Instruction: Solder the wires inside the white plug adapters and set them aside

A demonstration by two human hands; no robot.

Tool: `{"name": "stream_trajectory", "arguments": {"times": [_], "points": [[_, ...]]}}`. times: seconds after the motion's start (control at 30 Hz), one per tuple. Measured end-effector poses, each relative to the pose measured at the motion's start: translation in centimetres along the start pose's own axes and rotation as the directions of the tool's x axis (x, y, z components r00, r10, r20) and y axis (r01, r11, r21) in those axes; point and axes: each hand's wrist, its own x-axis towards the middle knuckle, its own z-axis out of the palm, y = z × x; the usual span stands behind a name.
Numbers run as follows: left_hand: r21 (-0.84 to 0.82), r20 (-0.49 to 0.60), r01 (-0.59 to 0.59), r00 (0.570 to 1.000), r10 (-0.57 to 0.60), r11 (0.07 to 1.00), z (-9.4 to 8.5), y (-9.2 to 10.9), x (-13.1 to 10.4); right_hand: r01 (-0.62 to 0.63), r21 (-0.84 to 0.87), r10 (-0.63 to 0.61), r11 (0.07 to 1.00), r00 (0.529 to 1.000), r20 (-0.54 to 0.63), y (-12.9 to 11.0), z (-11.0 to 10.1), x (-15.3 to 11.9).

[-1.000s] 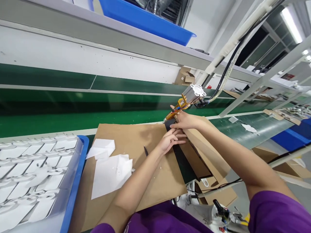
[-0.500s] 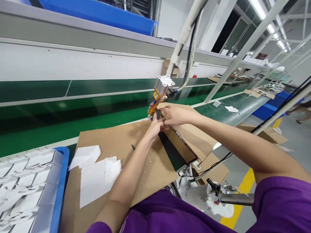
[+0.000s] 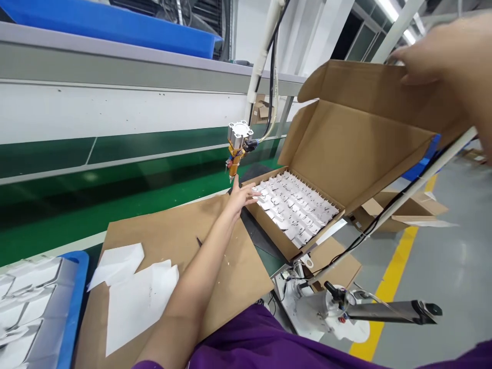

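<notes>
A brown cardboard box (image 3: pixel 277 237) stands with its hinged lid (image 3: pixel 369 138) raised. Inside it lie rows of small white folded pieces (image 3: pixel 295 205). My right hand (image 3: pixel 449 66), blurred at upper right, grips the front flap of the lid, its thumb on the inner side. At the box's left corner is my left hand (image 3: pixel 241 197), fingers stretched apart, its fingertips over the box edge and beside the white pieces. Just above it hangs a metal and orange pneumatic tool (image 3: pixel 237 146) on a white post.
A brown cardboard sheet (image 3: pixel 238 271) covers the bench, with white paper sheets (image 3: pixel 140 302) and a dark pen-like item (image 3: pixel 199 241) on it. At left is a blue tray (image 3: pixel 73 302) of white boxes. A green conveyor (image 3: pixel 154 184) runs behind. Another carton (image 3: pixel 411 205) sits at right.
The lid has swung up from closed, exposing the white pieces. My right hand has moved up and right with it. My left hand stays near the box's left corner, fingers now spread.
</notes>
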Motion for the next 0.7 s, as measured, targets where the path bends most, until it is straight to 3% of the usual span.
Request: {"name": "stream_trajectory", "arguments": {"times": [0.07, 0.17, 0.23, 0.33, 0.4, 0.5, 0.57, 0.63, 0.7], "points": [[0.038, -0.003, 0.003, 1.000, -0.003, 0.999, 0.3, -0.6, 0.6, -0.016, -0.028, 0.017, 0.999, 0.999, 0.037, 1.4, 2.9, -0.6], [0.147, -0.006, -0.017, 1.000, 0.018, 0.989, 0.6, -2.0, 1.4, 0.012, -0.016, -0.012, 1.000, 1.000, -0.024, 1.9, 8.1, -2.0], [0.305, 0.031, -0.109, 0.994, 0.104, 0.946, 1.0, -3.3, 1.5, 0.016, -0.007, -0.017, 1.000, 0.997, -0.075, 1.7, 11.2, -2.9], [0.500, 0.175, -0.296, 0.955, 0.240, 0.814, 1.9, -5.7, 0.1, -0.030, 0.054, 0.034, 0.998, 0.996, -0.081, 1.0, 14.5, -3.8], [0.583, 0.321, -0.416, 0.907, 0.273, 0.698, 2.6, -7.1, -1.5, -0.046, 0.155, 0.054, 0.987, 0.997, -0.049, -0.1, 16.1, -4.4], [0.662, 0.582, -0.628, 0.775, 0.247, 0.409, 3.1, -8.6, -3.6, 0.020, 0.371, -0.024, 0.928, 1.000, 0.005, -2.9, 18.1, -5.6], [0.634, 0.701, -0.722, 0.688, 0.190, 0.276, 3.0, -9.1, -4.5, 0.099, 0.469, -0.138, 0.877, 0.989, 0.049, -5.4, 19.1, -6.8], [0.588, 0.773, -0.778, 0.621, 0.129, 0.222, 2.6, -9.3, -4.8, 0.211, 0.540, -0.311, 0.815, 0.945, 0.098, -8.3, 19.9, -8.1], [0.569, 0.805, -0.802, 0.588, 0.077, 0.182, 2.1, -9.3, -4.9, 0.352, 0.619, -0.524, 0.702, 0.844, 0.115, -11.3, 20.2, -9.4]]}}
